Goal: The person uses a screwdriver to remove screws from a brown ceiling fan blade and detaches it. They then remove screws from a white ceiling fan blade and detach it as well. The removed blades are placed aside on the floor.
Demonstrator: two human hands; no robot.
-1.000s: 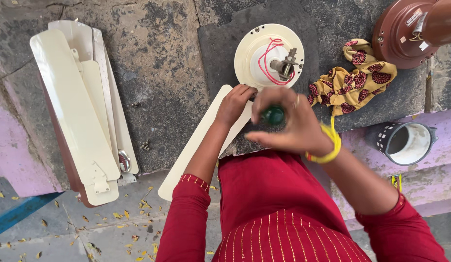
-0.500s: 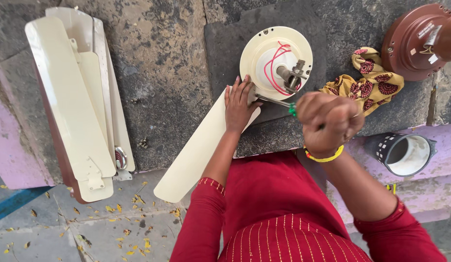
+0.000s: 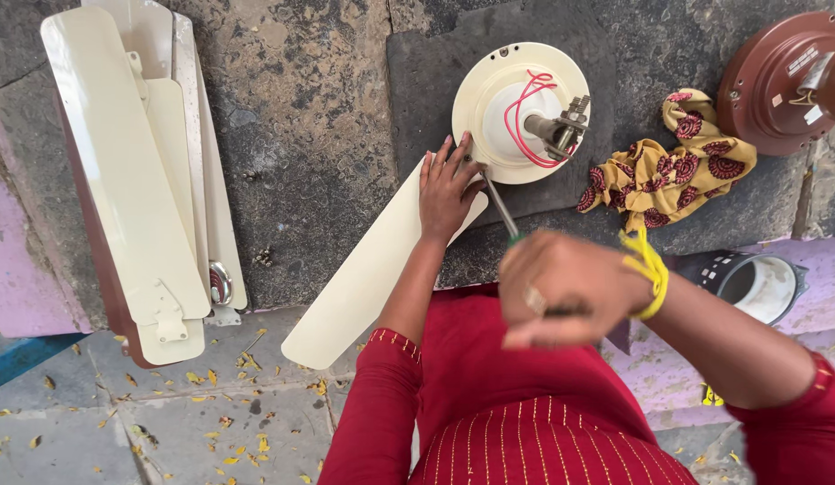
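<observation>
The left hand (image 3: 449, 187) lies flat with fingers spread on the inner end of a cream fan blade (image 3: 372, 269), pressing it down where it meets the fan motor (image 3: 522, 112) — a round cream housing with a red wire looped over its top and a metal shaft sticking out to one side. The blade runs from the motor down past the front edge of the stone tabletop (image 3: 318, 126). The right hand (image 3: 570, 287) is closed into a fist around the green handle of a screwdriver (image 3: 503, 211); the thin metal shank points up to the motor's rim, just beside the left fingertips. A ring and a yellow bangle (image 3: 649, 268) show on that hand and wrist.

At the left of the tabletop a stack of spare blades (image 3: 134, 171) lies well apart from the work. Right of the motor sits a crumpled yellow and red cloth (image 3: 669, 175), beyond it a brown fan motor (image 3: 781, 81), and below, a dark cup (image 3: 754, 283).
</observation>
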